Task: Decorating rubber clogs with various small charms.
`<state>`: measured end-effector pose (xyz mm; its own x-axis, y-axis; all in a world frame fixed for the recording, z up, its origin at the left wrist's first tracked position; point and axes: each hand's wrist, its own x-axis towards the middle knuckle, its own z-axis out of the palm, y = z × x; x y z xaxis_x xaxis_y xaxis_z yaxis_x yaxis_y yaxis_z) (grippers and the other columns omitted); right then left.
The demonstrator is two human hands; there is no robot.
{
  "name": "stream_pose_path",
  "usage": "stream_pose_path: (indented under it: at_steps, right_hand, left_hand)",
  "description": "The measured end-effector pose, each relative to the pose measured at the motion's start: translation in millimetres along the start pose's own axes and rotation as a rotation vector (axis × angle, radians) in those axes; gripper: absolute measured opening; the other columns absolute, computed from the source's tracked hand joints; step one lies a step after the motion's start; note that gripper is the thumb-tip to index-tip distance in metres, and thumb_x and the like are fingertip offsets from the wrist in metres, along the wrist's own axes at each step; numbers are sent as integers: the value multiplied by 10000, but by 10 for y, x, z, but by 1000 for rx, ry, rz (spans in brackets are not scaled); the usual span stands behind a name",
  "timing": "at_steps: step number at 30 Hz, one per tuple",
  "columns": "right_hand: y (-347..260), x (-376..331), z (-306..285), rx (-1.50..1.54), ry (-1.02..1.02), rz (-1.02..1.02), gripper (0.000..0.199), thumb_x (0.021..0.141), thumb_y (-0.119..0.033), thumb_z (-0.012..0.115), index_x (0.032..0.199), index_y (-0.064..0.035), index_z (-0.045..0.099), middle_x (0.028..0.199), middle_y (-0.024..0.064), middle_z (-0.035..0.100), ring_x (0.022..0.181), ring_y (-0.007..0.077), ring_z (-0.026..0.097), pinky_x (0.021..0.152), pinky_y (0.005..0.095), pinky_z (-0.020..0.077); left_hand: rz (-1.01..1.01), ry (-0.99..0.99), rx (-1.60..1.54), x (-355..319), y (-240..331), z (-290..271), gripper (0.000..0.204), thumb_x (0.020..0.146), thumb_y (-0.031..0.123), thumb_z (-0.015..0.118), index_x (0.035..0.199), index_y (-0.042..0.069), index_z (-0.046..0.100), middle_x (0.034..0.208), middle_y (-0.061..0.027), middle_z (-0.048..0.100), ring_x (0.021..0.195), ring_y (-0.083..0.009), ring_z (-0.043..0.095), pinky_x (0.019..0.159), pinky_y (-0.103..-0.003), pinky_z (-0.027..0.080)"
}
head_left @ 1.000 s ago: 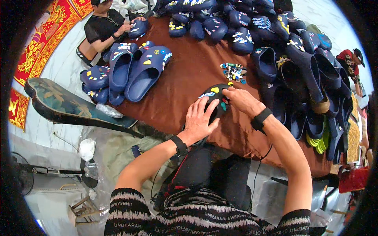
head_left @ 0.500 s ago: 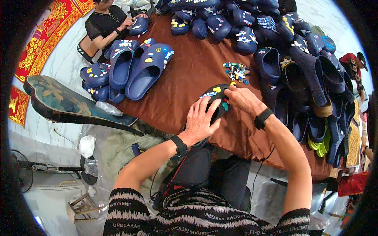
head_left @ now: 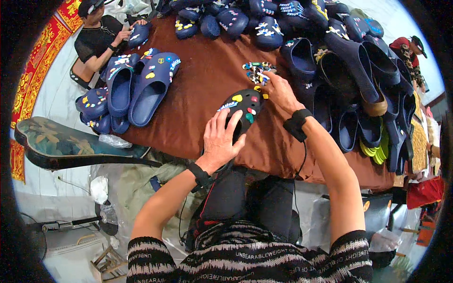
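My left hand [head_left: 221, 140] grips a black clog [head_left: 243, 101], fingers over its opening and thumb at the side. The clog's toe points away from me. Colourful shoe charms sit on its upper: a yellow heart [head_left: 237, 98], a green one and pinkish-red ones. My right hand [head_left: 281, 93] is at the near edge of a small heap of loose shoe charms [head_left: 257, 69], thumb and fingers pinched together. A small whitish charm [head_left: 265, 79] shows at its fingertips. Small yellow pieces [head_left: 257, 88] are by the clog's toe.
Decorated navy clogs [head_left: 153, 87] stand at the left on the brown cloth [head_left: 198, 61]. More clogs are heaped along the back and right [head_left: 347, 70]. A co-worker [head_left: 96, 42] holds a clog at the far left. A patterned chair back [head_left: 71, 139] juts in at the left.
My right hand has left the clog's toe and moved away to the charm heap. The red charm on the toe is now uncovered. My left hand still holds the clog; the whole view has shifted.
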<state>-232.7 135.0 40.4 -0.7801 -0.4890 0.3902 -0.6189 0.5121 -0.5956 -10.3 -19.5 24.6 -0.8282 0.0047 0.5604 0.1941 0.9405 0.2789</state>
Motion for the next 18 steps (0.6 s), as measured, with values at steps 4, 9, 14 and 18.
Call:
stream_pose_path:
  at_steps: [4, 9, 14, 18]
  right_hand:
    - [-329, -302, -188, 184, -264, -143, 259, 890, -145, 635, 1130, -56, 680, 975, 212, 701, 937, 367, 673, 830, 428, 532]
    - [-478, -588, -113, 91, -410, -267, 366, 826, -21, 645, 1186, -86, 644, 1241, 170, 588, 1121, 376, 577, 958, 441, 488]
    - [-518, -568, -161, 93, -366, -326, 225, 817, -2, 622, 1033, -65, 617, 1125, 165, 601, 1039, 392, 610, 873, 450, 516]
    - [-624, -602, -178, 175, -361, -234, 120, 821, 15, 612, 924, -38, 583, 960, 165, 614, 950, 409, 613, 779, 457, 502]
  left_hand:
    - [-4, 2, 19, -39, -44, -16, 722, 776, 274, 724, 1425, 137, 439, 1393, -181, 442, 1273, -391, 459, 1054, -491, 395]
    - [-5, 3, 14, -12, -6, -58, 712, 780, 276, 721, 1421, 136, 442, 1395, -180, 445, 1278, -390, 456, 1053, -488, 396]
    - [-12, -17, 8, -6, 15, -35, 712, 780, 278, 720, 1421, 136, 444, 1403, -174, 439, 1289, -383, 447, 1058, -489, 389]
    - [-15, -14, 12, -17, 3, -48, 715, 779, 272, 719, 1425, 137, 441, 1407, -171, 435, 1289, -382, 446, 1061, -491, 385]
